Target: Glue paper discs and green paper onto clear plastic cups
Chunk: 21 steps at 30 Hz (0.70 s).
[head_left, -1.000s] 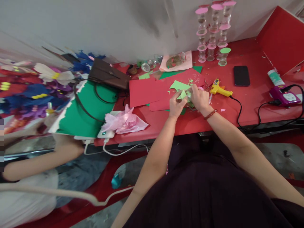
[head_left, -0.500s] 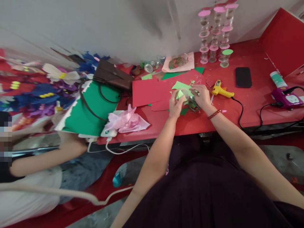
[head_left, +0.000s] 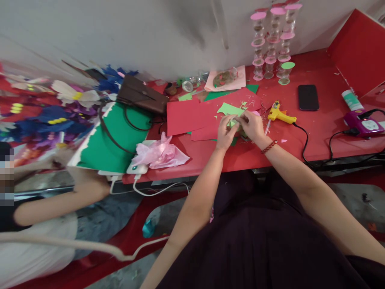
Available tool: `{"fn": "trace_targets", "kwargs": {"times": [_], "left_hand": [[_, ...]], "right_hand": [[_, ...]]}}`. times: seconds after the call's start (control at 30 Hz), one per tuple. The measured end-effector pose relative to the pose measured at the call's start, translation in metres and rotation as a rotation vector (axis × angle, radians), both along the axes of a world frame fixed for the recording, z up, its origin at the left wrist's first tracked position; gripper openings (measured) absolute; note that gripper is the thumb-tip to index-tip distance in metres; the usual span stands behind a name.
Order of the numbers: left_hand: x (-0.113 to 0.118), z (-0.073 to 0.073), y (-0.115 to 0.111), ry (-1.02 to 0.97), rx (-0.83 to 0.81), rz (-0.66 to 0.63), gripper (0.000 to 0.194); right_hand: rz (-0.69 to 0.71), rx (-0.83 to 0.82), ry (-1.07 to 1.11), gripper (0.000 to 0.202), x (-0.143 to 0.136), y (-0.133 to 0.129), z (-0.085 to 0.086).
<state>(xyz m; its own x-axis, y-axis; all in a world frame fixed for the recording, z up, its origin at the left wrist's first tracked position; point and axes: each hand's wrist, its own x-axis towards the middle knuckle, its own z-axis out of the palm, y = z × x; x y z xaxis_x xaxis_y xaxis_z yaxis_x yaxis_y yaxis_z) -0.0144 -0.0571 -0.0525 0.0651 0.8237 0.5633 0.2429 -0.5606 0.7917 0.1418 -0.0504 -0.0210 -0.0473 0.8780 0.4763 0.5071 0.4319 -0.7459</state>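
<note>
My left hand (head_left: 226,132) is closed on a small light green paper piece (head_left: 232,123), held just above the table. My right hand (head_left: 251,123) pinches at the same spot, its fingertips meeting those of the left; what lies between them is too small to name. Behind the fingers lies a larger light green paper sheet (head_left: 230,108) with a cut edge. It rests on red paper (head_left: 207,114), among thin trimmed scraps. A dark, clear-looking object beneath my hands is mostly hidden. To the right of my right hand is a yellow glue gun (head_left: 282,114) with a glue stick in it.
Stacked clear cups with pink discs (head_left: 272,44) stand at the back. A black phone (head_left: 308,97) and a purple power socket (head_left: 364,123) are on the right. Pink plastic (head_left: 161,151), a brown bag (head_left: 142,95) and a green sheet (head_left: 116,136) lie left, near another person's arm (head_left: 60,202).
My right hand has moved slightly left and down, so its fingertips now meet my left hand's. My left hand has turned a little, covering more of the small green paper.
</note>
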Motion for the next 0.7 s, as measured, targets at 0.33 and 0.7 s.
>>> {"fn": "trace_targets", "kwargs": {"times": [0.33, 0.7], "left_hand": [[-0.0003, -0.001, 0.0009, -0.054, -0.036, 0.028, 0.053], [0.0003, -0.0047, 0.0027, -0.123, -0.049, 0.073, 0.047]], "right_hand": [[0.041, 0.002, 0.024, 0.023, 0.0023, -0.0006, 0.0027], [0.15, -0.108, 0.168, 0.022, -0.0001, 0.0045, 0.0004]]}}
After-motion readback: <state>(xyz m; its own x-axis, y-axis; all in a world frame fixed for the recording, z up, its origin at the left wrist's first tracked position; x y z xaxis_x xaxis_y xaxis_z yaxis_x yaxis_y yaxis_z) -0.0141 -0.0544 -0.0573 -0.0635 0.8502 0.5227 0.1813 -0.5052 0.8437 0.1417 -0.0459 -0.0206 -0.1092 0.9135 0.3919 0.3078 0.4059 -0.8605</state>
